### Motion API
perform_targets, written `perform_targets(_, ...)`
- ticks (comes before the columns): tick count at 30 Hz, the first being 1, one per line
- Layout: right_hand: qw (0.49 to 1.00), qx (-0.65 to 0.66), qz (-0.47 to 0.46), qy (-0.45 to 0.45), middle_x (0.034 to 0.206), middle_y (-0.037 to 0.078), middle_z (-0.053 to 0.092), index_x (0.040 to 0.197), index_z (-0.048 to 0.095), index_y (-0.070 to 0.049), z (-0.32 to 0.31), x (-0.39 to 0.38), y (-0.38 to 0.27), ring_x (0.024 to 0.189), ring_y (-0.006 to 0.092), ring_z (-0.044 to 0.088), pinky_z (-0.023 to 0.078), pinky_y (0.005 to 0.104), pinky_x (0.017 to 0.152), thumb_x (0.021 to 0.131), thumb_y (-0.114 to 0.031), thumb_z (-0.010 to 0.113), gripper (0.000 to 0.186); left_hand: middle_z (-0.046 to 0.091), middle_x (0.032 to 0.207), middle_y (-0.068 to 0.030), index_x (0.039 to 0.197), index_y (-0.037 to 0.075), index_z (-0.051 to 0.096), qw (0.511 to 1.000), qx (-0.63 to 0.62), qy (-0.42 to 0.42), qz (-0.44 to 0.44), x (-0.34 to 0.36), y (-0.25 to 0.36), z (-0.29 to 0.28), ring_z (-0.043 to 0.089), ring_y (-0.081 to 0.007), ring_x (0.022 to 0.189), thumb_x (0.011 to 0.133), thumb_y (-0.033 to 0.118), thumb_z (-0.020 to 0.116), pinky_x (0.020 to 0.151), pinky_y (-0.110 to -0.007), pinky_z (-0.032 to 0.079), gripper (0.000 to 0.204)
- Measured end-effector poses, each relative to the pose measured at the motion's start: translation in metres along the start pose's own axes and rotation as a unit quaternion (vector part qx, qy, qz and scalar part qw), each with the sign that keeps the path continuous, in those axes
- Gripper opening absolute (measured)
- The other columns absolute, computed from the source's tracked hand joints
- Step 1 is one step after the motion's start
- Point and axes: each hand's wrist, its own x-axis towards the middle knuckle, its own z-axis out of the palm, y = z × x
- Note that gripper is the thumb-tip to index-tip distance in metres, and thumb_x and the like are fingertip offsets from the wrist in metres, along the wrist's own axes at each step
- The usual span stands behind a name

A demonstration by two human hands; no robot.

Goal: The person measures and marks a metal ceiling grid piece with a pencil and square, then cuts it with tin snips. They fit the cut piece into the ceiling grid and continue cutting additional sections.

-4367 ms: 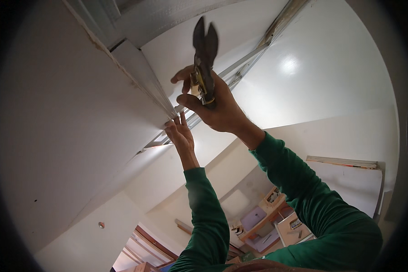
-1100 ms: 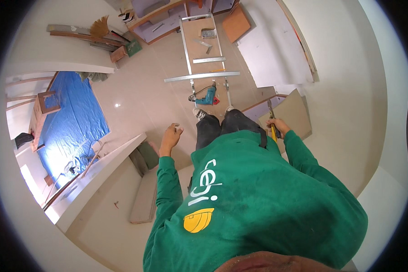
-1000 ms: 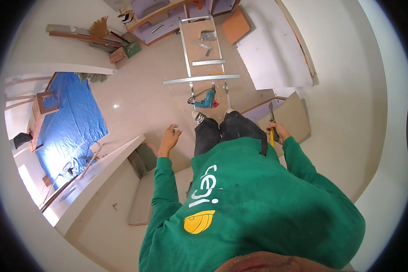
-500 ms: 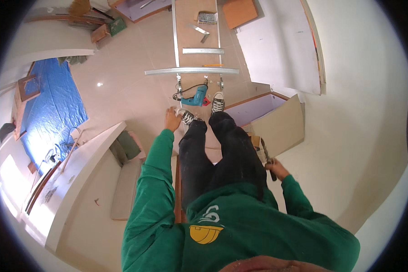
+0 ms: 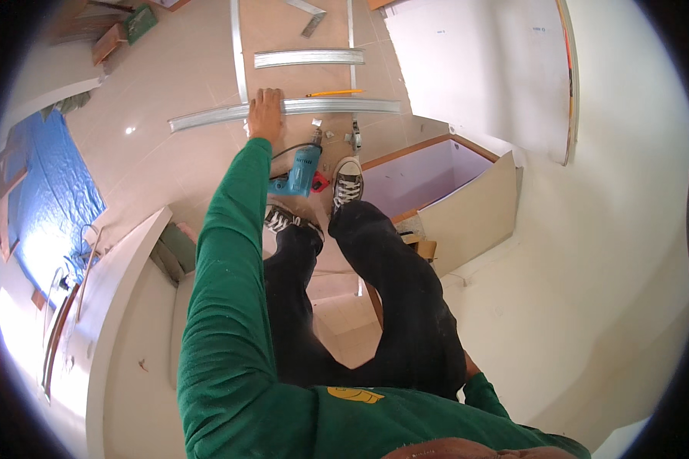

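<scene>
My left hand [image 5: 266, 115] reaches down to a long metal channel [image 5: 341, 105] lying crosswise on the floor. Its fingers are bent over the channel, close to where a long side rail [image 5: 238, 53] meets it. Only a bit of my right hand [image 5: 469, 365] shows beside my right thigh; its fingers and anything in them are hidden. A blue corded drill [image 5: 304, 170] lies by my feet, with a small red object [image 5: 319, 181] against it. Beyond the channel are a yellow pencil [image 5: 334, 92] and a shorter metal channel [image 5: 309, 58].
An open box-like cabinet [image 5: 429, 180] lies to the right of my feet. Large white boards [image 5: 482, 69] lean at the right wall. A low white wall [image 5: 130, 283] and blue plastic sheeting [image 5: 53, 183] are on the left. A metal angle piece [image 5: 312, 21] lies far ahead.
My left hand has moved forward from beside my shoe onto the long channel. The right hand, which held a dark-handled metal tool, has drawn back behind my thigh. My view has shifted with my lean.
</scene>
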Motion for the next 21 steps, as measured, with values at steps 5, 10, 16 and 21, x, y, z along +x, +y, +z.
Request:
perform_targets(5,1.0,0.006,0.013,-0.005,0.116,0.016,0.075,0.129,0.066,0.008,0.007,0.013,-0.004,0.101,0.0231,0.07,0.057,0.0384,0.09,0.101,-0.027,0.071,0.046,0.061,0.129,-0.0045,0.136,0.017,0.059,0.995,0.061,-0.019,0.082,0.021,-0.024,0.046,0.065,-0.0294,0.122,0.092,0.011,0.072,0.097,-0.05,0.056,0.047)
perform_targets(10,1.0,0.001,-0.014,-0.006,0.118,0.017,0.074,0.13,0.064,0.008,0.004,0.022,-0.008,0.103,0.0251,0.07,0.057,0.0399,0.091,0.096,-0.025,0.075,0.048,0.059,0.132,-0.0092,0.136,0.013,0.057,0.99,0.028,-0.101,0.099,-0.018,-0.026,0.009,0.066,-0.0354,0.119,0.083,0.009,0.081,0.095,-0.052,0.06,0.059)
perform_targets(16,0.996,0.023,-0.084,-0.006,0.121,0.019,0.072,0.131,0.062,0.008,-0.001,0.015,-0.019,0.105,0.0274,0.069,0.056,0.0418,0.093,0.09,-0.022,0.079,0.053,0.063,0.124,-0.0187,0.136,0.008,0.054,0.981,-0.057,-0.148,0.112,-0.137,-0.015,-0.158,0.066,-0.0417,0.115,0.084,0.021,0.077,0.091,-0.056,0.058,0.058)
perform_targets(21,0.974,-0.145,-0.155,0.085,0.127,0.025,0.069,0.137,0.056,0.008,-0.02,0.057,-0.089,0.115,0.0328,0.068,0.053,0.044,0.101,0.086,-0.029,0.086,0.07,0.068,0.112,-0.0281,0.14,0.005,0.049,0.951,-0.279,-0.133,-0.009,-0.249,-0.007,-0.252,0.068,-0.0475,0.106,0.093,0.028,0.067,0.086,-0.06,0.053,0.055)
